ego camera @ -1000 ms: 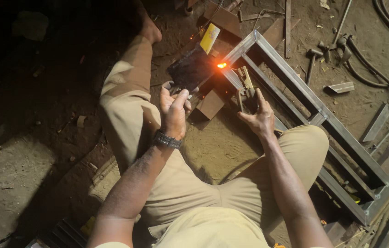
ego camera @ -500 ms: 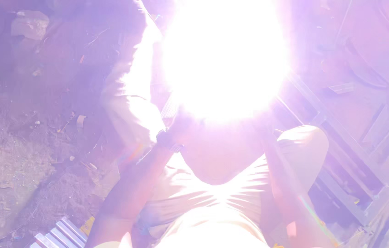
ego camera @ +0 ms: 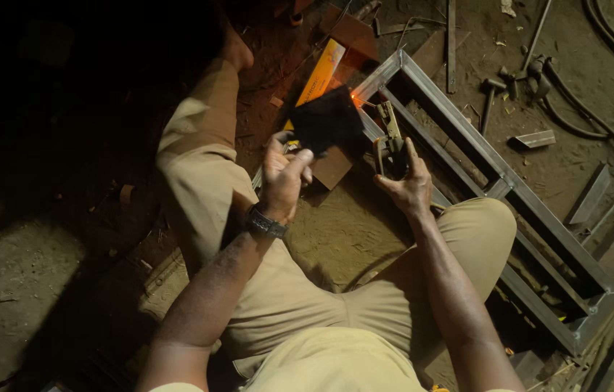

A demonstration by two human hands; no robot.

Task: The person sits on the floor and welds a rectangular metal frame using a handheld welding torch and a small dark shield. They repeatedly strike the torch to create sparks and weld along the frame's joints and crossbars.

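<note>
I am sitting on the dirt floor (ego camera: 46, 305) with one long metal frame (ego camera: 539, 218) running from upper centre to lower right. Its glowing corner (ego camera: 356, 96) is lying just above my hands. My left hand (ego camera: 283, 178) is gripping one dark shield (ego camera: 325, 120); my right hand (ego camera: 407, 185), the nearer, is clamping one electrode holder (ego camera: 390, 138), its rod pointing up-left at the corner.

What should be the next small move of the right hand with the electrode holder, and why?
Probably bring the rod tip back onto the glowing spot at the steel frame corner: the right hand holds the electrode holder close by, and the left hand keeps the dark shield beside it.
</note>
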